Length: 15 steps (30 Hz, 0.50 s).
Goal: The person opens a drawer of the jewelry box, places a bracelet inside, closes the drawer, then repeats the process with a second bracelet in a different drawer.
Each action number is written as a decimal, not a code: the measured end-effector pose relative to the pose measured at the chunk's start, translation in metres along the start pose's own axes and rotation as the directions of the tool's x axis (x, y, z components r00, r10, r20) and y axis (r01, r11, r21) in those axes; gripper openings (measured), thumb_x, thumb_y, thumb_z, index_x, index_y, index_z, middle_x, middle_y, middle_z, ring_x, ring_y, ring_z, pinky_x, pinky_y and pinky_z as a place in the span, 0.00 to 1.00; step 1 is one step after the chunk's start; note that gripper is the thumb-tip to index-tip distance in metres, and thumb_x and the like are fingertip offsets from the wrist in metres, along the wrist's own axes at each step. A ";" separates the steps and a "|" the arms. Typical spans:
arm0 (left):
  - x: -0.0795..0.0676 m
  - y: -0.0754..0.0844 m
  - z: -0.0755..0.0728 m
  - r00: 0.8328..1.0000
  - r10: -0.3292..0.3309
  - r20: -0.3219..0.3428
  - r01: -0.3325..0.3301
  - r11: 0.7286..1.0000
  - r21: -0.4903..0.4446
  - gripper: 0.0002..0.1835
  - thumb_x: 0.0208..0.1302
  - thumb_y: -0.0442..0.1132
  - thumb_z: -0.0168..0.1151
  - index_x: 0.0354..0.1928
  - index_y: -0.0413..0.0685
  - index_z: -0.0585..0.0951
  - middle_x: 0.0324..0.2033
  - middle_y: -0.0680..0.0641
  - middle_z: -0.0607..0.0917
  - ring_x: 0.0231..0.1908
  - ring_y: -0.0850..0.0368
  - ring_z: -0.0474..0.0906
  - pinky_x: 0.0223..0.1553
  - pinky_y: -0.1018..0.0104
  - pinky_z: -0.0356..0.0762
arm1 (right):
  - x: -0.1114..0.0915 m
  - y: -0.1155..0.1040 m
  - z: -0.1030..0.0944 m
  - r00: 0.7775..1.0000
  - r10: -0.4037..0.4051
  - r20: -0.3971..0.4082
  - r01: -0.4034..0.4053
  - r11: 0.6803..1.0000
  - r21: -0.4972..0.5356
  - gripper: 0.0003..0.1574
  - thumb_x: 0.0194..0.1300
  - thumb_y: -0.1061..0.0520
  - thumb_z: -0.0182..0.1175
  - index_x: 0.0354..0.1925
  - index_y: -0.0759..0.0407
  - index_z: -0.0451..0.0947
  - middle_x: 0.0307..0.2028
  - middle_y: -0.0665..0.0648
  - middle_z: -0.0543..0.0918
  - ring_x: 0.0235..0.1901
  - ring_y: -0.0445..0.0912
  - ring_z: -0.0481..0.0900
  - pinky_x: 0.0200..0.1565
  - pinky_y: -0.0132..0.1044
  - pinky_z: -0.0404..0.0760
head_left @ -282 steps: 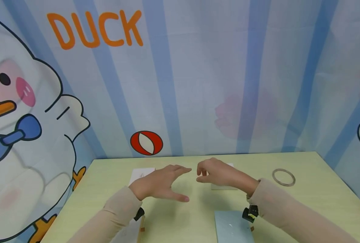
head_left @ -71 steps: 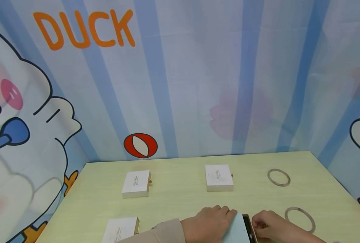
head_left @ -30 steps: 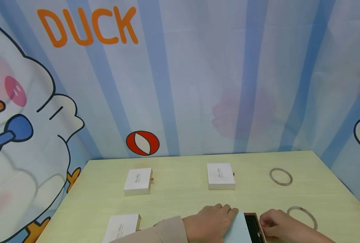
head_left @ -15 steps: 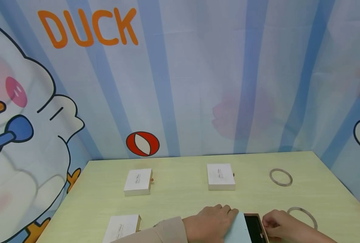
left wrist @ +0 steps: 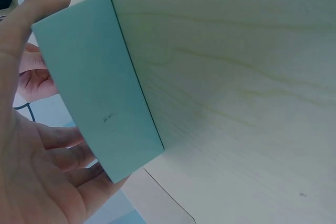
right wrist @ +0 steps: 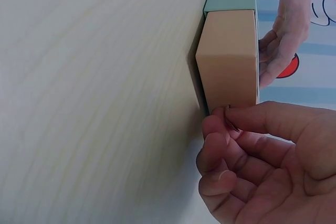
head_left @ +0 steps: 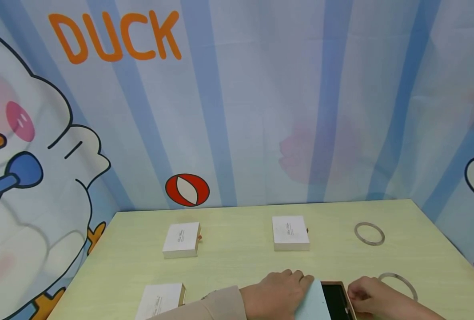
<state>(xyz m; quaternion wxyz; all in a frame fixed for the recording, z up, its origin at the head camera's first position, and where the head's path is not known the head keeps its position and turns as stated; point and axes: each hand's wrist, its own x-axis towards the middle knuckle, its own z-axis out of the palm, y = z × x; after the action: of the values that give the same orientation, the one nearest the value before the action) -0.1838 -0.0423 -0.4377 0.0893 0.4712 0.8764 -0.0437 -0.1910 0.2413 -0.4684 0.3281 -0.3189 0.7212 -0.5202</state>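
A light blue drawer box [head_left: 313,306] lies at the table's front, its inner drawer [head_left: 334,298] partly out to the right and black inside. My left hand [head_left: 274,294] grips the blue sleeve [left wrist: 100,87], thumb on one side and fingers on the other. At the drawer's outer end, my right hand [head_left: 374,295] pinches a small brown pull tab [right wrist: 231,121] between thumb and forefinger. The right wrist view shows the drawer's tan outside [right wrist: 228,61] beyond the sleeve. The box's near end is cut off in the head view.
White boxes with small print stand at back left [head_left: 181,240], back centre [head_left: 290,233] and front left [head_left: 161,300]. Two greyish bangle-like rings lie to the right, one farther back [head_left: 369,234], one [head_left: 410,289] partly behind my right hand. A printed curtain [head_left: 252,111] hangs behind the table.
Earliest, both hands hovered apart above the table. Since then they have taken hold of the blue box. The drawer has slid rightward out of the sleeve, only slightly in the last second.
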 end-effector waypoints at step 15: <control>0.000 -0.001 0.002 1.000 0.010 -0.011 -0.010 1.000 0.000 0.53 0.56 0.73 0.61 0.73 0.45 0.63 0.55 0.52 0.76 0.41 0.67 0.72 0.47 0.77 0.75 | -0.005 0.045 -0.018 0.995 0.094 -0.029 -0.093 0.995 0.040 0.11 0.71 0.65 0.52 0.30 0.64 0.75 0.20 0.48 0.69 0.20 0.38 0.66 0.25 0.31 0.70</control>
<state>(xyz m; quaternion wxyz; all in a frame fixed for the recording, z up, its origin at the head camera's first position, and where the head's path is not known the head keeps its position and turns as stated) -0.1844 -0.0428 -0.4402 0.0849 0.4758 0.8745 -0.0407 -0.2075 0.2662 -0.5061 0.3470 -0.2702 0.7301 -0.5230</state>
